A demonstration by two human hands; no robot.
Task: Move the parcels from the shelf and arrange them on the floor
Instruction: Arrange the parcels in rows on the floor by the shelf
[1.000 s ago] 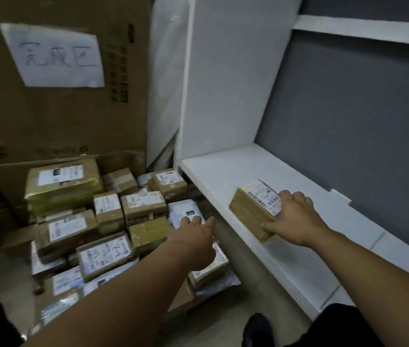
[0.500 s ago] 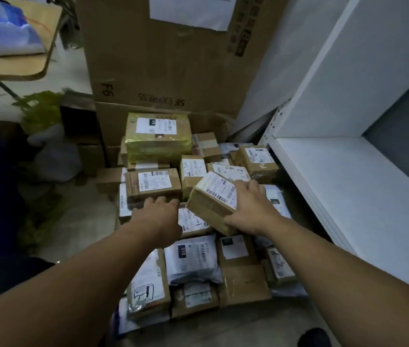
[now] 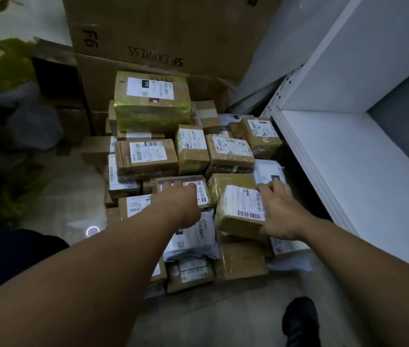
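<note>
Gripping labelled parcel (image 3: 239, 211), right hand (image 3: 282, 214) fingers (image 3: 269, 190) curled round it, left of shelf (image 3: 363, 171); left hand (image 3: 179, 200) touching neighbouring parcel (image 3: 202, 190), curl unclear.

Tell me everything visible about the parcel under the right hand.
The parcel is a small brown cardboard box wrapped in glossy tape, with a white barcode label on top. It sits tilted on the pile of parcels on the floor, beside the white shelf. The right hand grips its right edge, fingers curled over the far corner. The left hand rests on a neighbouring box instead.
</note>
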